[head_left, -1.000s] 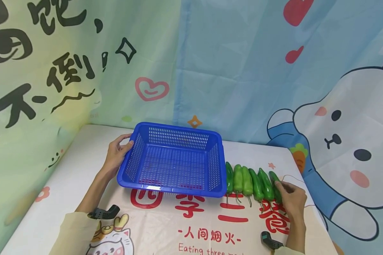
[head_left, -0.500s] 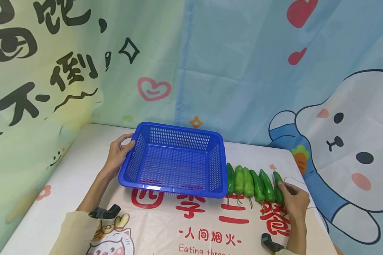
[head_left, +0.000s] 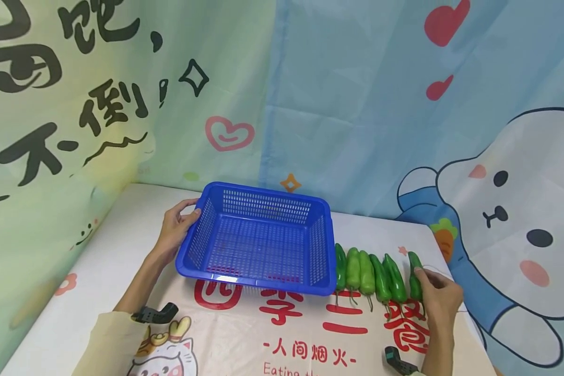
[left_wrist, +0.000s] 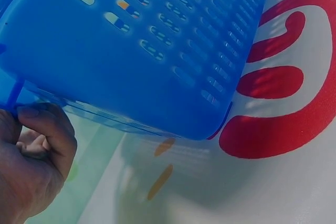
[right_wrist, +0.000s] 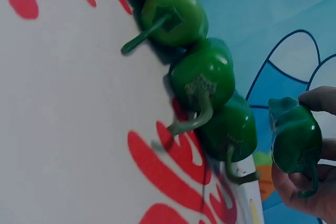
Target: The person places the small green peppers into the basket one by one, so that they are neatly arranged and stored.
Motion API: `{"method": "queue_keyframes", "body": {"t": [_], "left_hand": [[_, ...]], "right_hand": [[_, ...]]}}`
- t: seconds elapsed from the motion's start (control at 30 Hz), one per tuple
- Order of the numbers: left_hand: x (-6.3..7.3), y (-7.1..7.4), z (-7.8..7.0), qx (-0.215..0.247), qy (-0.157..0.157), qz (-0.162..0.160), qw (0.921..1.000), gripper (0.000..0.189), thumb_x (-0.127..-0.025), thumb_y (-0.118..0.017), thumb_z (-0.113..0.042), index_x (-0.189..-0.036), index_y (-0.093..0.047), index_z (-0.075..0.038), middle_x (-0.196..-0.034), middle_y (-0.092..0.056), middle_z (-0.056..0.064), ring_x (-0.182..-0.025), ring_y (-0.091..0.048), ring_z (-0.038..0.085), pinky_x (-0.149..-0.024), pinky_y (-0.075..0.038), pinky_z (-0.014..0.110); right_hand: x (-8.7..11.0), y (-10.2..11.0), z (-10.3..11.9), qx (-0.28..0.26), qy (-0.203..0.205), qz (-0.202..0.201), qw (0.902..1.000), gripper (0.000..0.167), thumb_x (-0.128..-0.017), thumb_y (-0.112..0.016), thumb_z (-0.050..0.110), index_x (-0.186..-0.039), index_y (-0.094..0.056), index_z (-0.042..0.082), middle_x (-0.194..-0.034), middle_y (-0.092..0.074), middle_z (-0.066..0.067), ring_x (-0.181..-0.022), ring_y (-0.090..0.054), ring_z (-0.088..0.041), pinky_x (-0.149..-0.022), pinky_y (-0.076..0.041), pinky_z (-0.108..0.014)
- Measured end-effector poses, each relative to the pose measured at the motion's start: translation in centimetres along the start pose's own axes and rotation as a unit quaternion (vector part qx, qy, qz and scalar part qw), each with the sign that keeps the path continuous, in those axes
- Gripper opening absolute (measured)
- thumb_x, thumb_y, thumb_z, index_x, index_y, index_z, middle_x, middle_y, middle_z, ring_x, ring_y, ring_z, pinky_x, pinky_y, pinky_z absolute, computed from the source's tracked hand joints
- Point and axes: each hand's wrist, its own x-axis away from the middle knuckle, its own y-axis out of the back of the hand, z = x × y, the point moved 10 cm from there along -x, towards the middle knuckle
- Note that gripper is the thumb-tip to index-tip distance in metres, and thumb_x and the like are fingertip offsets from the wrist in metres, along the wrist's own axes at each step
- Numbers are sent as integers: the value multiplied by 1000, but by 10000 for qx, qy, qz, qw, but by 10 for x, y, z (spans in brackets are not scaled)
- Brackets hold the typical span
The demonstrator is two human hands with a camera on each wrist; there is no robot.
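Note:
My left hand (head_left: 175,225) grips the left rim of a blue plastic basket (head_left: 258,283), with nothing in it. The left wrist view shows curled fingers at the rim beside the slotted wall (left_wrist: 131,77). Between the fingers and thumb of my right hand (head_left: 443,296) is a dark green pepper (head_left: 414,279), its stem toward me. In the right wrist view this pepper (right_wrist: 298,137) stands apart from its neighbours. Several other green peppers (head_left: 367,275) lie side by side in a row, stems toward me, between the basket and my right hand.
A printed cloth (head_left: 310,334) with red characters and a cartoon cat covers the table's near part. Behind and beside the table hangs a patterned curtain (head_left: 348,130) with a large white cartoon animal. The row's leftmost pepper (head_left: 340,266) lies right beside the basket's right wall.
My right hand has moved the pepper to the right, widening the gap between it and the row. The left hand stays on the basket. The head view has shifted slightly.

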Motion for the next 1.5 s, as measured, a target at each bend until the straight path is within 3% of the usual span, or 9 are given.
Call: {"method": "queue_keyframes", "body": {"t": [0.17,0.6,0.73,0.83,1.03,1.1,1.33,1.5], "left_hand": [[0,-1,0,10,-7,-8,10000,49,-116,-56,-21,-157,-49,3,-91,-81,-2,-74,-80,13,-63,-67,26],[2,1,1,16,-12,29,10000,50,-116,-56,-24,-158,-48,2,-96,-82,0,-79,-82,16,-66,-68,28],[2,1,1,-19,-5,18,10000,50,-116,-56,-23,-158,-48,2,-95,-82,-1,-78,-82,15,-65,-68,27],[1,1,1,-13,-22,26,10000,50,-116,-56,-24,-158,-48,2,-94,-82,-1,-78,-82,15,-65,-67,27],[-1,0,1,-46,-42,26,10000,50,-116,-57,-25,-158,-49,1,-96,-82,0,-79,-82,16,-66,-68,28],[-1,0,1,-66,-32,17,10000,50,-116,-57,-25,-158,-49,1,-97,-82,1,-80,-82,16,-66,-68,28],[0,0,1,-79,-21,10,10000,51,-116,-56,-25,-158,-48,1,-99,-82,2,-80,-83,16,-67,-68,28],[2,0,2,-80,-4,-7,10000,50,-116,-56,-25,-159,-48,0,-99,-82,2,-80,-83,16,-67,-68,29]], "right_hand": [[4,2,7,-7,107,-84,9999,65,-107,-64,53,-142,-69,-1,-141,-67,-26,-97,-54,-2,-68,-43,3],[9,-1,20,-151,298,-368,9988,64,-106,-66,53,-139,-72,-2,-133,-69,-23,-92,-51,2,-69,-43,3],[13,-2,24,-315,303,-521,9977,60,-104,-69,52,-135,-75,1,-110,-72,-1,-90,-55,2,-70,-46,2],[16,-4,25,-372,261,-564,9974,59,-103,-70,54,-134,-76,3,-102,-66,14,-91,-56,1,-71,-47,2],[17,-8,32,-410,298,-484,9975,62,-104,-69,56,-137,-75,3,-118,-73,-7,-91,-56,3,-71,-46,1],[18,-9,34,-440,287,-485,9974,62,-103,-69,55,-137,-75,3,-118,-73,-8,-91,-56,3,-71,-46,1],[22,-13,40,-611,226,-488,9967,60,-102,-71,55,-135,-76,4,-104,-68,13,-93,-57,5,-69,-48,1],[24,-17,43,-749,159,-428,9961,60,-102,-72,55,-134,-77,5,-95,-62,24,-97,-58,2,-76,-48,0]]}}
